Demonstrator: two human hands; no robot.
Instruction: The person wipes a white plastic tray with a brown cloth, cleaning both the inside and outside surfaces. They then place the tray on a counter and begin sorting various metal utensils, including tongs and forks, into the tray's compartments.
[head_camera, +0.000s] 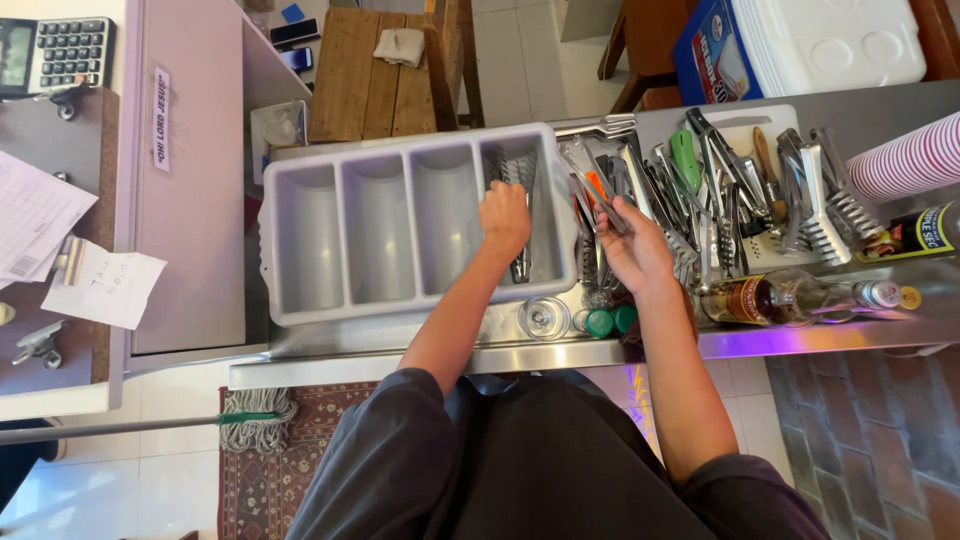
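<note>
Around the counter, from my remote seat

I see a calculator (55, 52) top left, loose papers (100, 285) below it, a mop (255, 418) on the patterned rug (270, 480), a blue-and-white cooler (810, 45), stacked striped cups (905, 158), and a bottle (775, 298) lying flat.

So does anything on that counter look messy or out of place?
Yes. A glass bottle lies on its side on the steel counter, and the metal tongs sit in a tangled heap, while three compartments of the grey cutlery tray look empty.
</note>
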